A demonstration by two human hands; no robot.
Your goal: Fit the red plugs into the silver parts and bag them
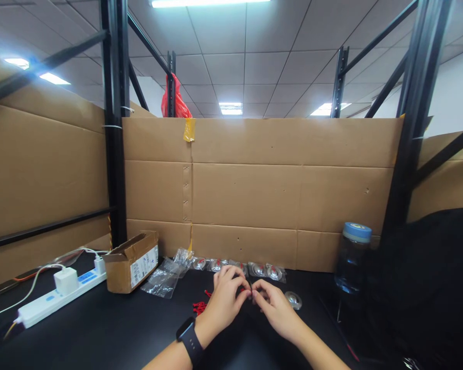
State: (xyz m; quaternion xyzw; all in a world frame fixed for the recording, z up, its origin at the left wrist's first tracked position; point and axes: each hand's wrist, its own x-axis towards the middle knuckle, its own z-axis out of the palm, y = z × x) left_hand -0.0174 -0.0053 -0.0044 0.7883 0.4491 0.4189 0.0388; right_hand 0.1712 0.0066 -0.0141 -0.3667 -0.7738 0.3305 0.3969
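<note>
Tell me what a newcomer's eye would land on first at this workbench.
First, the left hand and right hand, fingertips meeting over the black tabletop, pinching something too small to identify, beside a scatter of small red pieces. Behind them runs a tall brown cardboard wall. A blue-lidded clear plastic bottle stands right; a white power strip lies left.

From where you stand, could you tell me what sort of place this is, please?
Probably a small assembly or packing workstation in a warehouse-like room: cardboard partitions tied to black metal racking, a black bench with small clear bags of parts, and an open carton.
</note>
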